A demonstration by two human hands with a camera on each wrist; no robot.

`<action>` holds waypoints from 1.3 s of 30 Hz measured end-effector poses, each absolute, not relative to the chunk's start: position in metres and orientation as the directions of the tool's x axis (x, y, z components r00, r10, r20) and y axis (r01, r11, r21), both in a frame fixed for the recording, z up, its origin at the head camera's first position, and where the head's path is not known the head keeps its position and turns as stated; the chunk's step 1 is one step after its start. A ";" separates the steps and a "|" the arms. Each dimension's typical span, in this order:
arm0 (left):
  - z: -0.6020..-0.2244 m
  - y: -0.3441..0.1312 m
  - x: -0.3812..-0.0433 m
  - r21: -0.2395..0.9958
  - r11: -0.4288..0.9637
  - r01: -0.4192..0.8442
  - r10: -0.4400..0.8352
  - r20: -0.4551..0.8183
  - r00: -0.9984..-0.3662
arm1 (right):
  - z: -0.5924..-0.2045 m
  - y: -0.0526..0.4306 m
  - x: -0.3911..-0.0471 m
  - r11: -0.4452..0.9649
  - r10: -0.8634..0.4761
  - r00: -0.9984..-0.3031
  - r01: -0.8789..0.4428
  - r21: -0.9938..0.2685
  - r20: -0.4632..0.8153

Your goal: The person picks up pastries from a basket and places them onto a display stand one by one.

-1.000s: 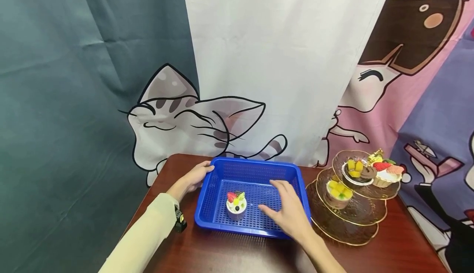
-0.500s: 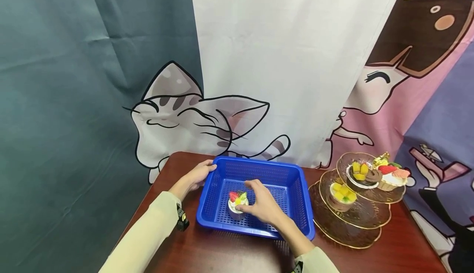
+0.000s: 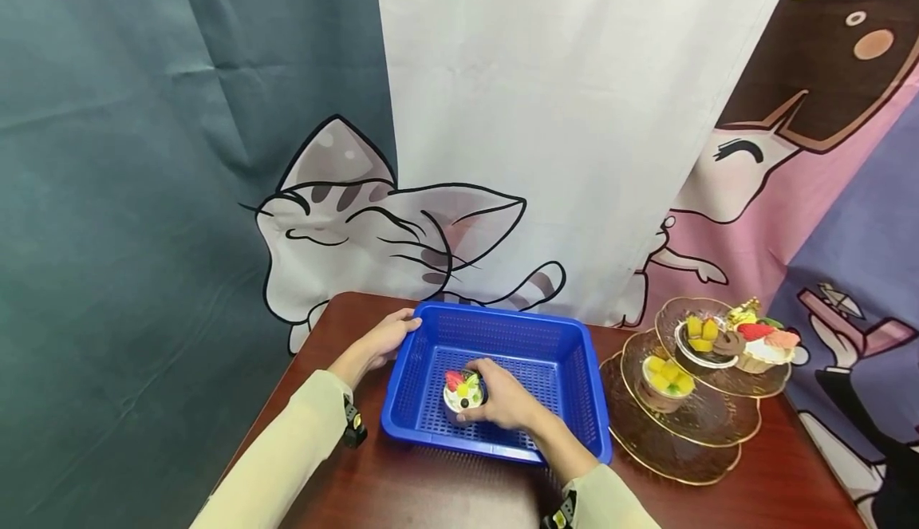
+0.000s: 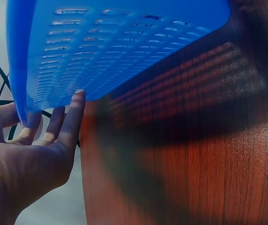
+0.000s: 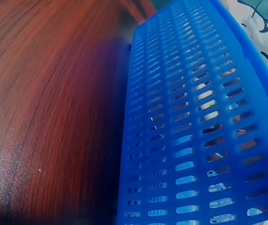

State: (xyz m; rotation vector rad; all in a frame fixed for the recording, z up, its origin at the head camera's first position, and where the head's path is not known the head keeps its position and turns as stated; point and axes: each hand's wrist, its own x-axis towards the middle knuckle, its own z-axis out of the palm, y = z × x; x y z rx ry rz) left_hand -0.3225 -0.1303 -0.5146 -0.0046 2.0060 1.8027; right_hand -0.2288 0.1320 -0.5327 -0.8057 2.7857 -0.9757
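Observation:
A blue plastic basket (image 3: pixel 502 315) with slotted walls stands on the table. My left hand (image 3: pixel 380 341) holds its left rim near the far corner; in the left wrist view the left hand (image 4: pixel 35 154) has the rim between thumb and fingers, against the outer wall. Inside the basket is a small dessert cup (image 3: pixel 459 389) topped with cream, strawberry and other fruit. My right hand (image 3: pixel 508 401) grips this cup from the right, thumb at its near side and fingers round the far side. From the right wrist, the basket's slotted wall (image 5: pixel 181 112) hides that hand.
Right of the basket rises a tiered glass stand (image 3: pixel 689 461) with gold rims. It bears a mango dessert cup (image 3: pixel 664 385), a chocolate fruit tart (image 3: pixel 707 341) and a strawberry cream tart (image 3: pixel 767 347). A printed curtain (image 3: pixel 574 114) hangs behind the brown wooden table (image 3: pixel 431 485).
My right hand has moved left from the basket's right half to the dessert cup and closed its fingers round it. The left hand stays at the rim.

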 end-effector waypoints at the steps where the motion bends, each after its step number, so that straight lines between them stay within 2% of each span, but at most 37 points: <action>1: -0.516 -0.130 -0.322 0.945 0.147 -0.292 0.286 -0.323 -0.902 | -0.534 0.132 -0.229 0.659 -0.510 -0.855 -0.458 -0.596 0.093; 12: -0.515 -0.129 -0.324 0.947 0.166 -0.276 0.287 -0.314 -0.905 | -0.535 0.133 -0.231 0.675 -0.530 -0.843 -0.485 -0.556 0.093; 21: -0.513 -0.128 -0.326 0.942 0.150 -0.301 0.282 -0.332 -0.900 | -0.532 0.134 -0.230 0.679 -0.535 -0.832 -0.527 -0.511 0.148; 29: -0.511 -0.130 -0.328 0.940 0.157 -0.304 0.270 -0.337 -0.902 | -0.504 0.139 -0.223 0.655 -0.450 -0.867 -0.484 -0.580 0.215; 39: -0.512 -0.130 -0.325 0.940 0.136 -0.313 0.284 -0.339 -0.897 | -0.471 0.168 -0.196 0.605 -0.356 -0.877 -0.480 -0.635 0.323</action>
